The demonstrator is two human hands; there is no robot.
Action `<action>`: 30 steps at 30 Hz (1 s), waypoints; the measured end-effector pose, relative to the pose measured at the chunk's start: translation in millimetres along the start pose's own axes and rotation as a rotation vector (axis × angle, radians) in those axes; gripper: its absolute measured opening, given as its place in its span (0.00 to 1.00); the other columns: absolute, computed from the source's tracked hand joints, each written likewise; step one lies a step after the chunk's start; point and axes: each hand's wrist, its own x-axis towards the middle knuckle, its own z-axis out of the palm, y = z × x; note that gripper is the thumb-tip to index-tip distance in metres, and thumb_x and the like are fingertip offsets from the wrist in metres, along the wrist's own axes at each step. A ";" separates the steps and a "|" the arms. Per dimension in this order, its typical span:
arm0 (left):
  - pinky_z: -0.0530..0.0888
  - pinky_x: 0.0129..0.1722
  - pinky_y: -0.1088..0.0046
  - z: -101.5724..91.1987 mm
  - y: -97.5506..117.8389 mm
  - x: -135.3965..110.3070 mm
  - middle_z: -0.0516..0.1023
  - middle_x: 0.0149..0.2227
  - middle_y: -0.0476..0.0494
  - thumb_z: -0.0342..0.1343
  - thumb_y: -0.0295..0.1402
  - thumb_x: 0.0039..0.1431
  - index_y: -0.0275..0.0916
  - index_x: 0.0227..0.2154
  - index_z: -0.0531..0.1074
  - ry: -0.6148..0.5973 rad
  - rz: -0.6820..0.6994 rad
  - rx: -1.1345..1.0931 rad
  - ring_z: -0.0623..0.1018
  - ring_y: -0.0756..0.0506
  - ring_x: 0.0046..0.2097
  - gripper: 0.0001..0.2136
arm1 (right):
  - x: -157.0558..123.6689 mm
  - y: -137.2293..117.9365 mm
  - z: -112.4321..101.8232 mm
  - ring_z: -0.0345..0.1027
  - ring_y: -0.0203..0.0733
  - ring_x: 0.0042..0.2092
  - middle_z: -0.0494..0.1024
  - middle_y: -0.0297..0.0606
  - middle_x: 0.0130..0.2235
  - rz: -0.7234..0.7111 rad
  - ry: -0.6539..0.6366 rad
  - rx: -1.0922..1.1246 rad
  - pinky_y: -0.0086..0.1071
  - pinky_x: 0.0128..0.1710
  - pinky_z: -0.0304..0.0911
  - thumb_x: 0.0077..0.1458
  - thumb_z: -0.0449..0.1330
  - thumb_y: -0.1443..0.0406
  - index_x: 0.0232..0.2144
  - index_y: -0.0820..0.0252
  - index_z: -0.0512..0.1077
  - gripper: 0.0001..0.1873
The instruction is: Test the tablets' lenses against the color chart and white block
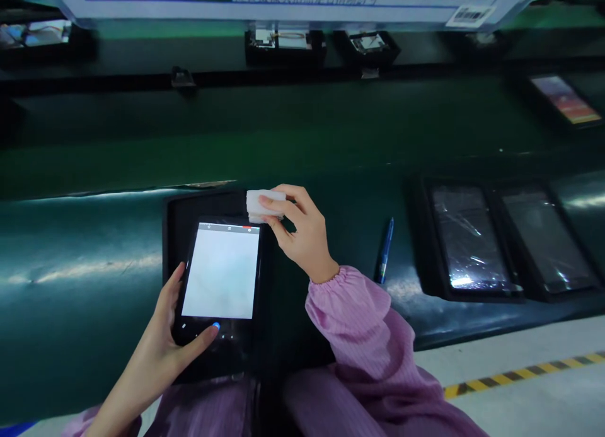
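Note:
A black tablet [220, 273] with a lit, nearly blank pale screen lies over a black tray [203, 203], toward the near edge of the bench. My left hand [167, 339] grips the tablet's left side, its thumb on a blue dot at the lower edge of the display; some of its fingers are hidden. Between the thumb and fingers of my right hand [302, 226] is a folded white cloth [265, 205]. The cloth is at the tablet's top right corner; I cannot tell whether it touches the tablet.
Right of my hands lies a blue pen [386, 251], then two black trays with film-covered screens [467, 235]. Another tablet [564, 99] with a colourful display lies farther right. Boxes of electronic parts [286, 43] line the back under a hanging sign [302, 8].

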 end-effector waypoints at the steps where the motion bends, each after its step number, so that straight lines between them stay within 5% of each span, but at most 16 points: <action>1: 0.51 0.72 0.40 1.4 0.6 -0.1 0.54 0.75 0.38 0.69 0.48 0.56 0.51 0.75 0.47 0.011 0.008 0.002 0.49 0.29 0.76 0.49 | -0.2 0.6 0.2 0.74 0.43 0.46 0.75 0.38 0.52 -0.001 -0.001 0.003 0.39 0.41 0.77 0.67 0.60 0.72 0.53 0.46 0.73 0.17; 14: 0.50 0.72 0.38 -11.1 3.9 -2.6 0.50 0.77 0.39 0.69 0.45 0.54 0.54 0.75 0.42 -0.093 0.019 0.017 0.50 0.28 0.76 0.53 | -1.1 0.2 -0.2 0.74 0.48 0.50 0.75 0.38 0.53 0.053 -0.033 0.006 0.45 0.45 0.78 0.68 0.60 0.69 0.55 0.42 0.73 0.18; 20: 0.56 0.71 0.38 -9.5 -0.5 -1.4 0.59 0.73 0.37 0.71 0.44 0.52 0.53 0.76 0.42 -0.089 0.052 -0.001 0.57 0.28 0.74 0.54 | 1.3 -1.2 -0.8 0.74 0.48 0.50 0.76 0.37 0.52 0.036 -0.011 0.010 0.45 0.46 0.77 0.67 0.61 0.70 0.54 0.42 0.73 0.18; 30: 0.52 0.71 0.38 -11.0 -1.3 -0.5 0.55 0.75 0.38 0.71 0.44 0.53 0.53 0.76 0.42 -0.099 0.051 0.023 0.51 0.27 0.76 0.54 | -0.2 -1.3 -0.9 0.73 0.48 0.51 0.75 0.37 0.53 0.018 0.001 0.031 0.45 0.46 0.77 0.66 0.62 0.71 0.56 0.41 0.72 0.21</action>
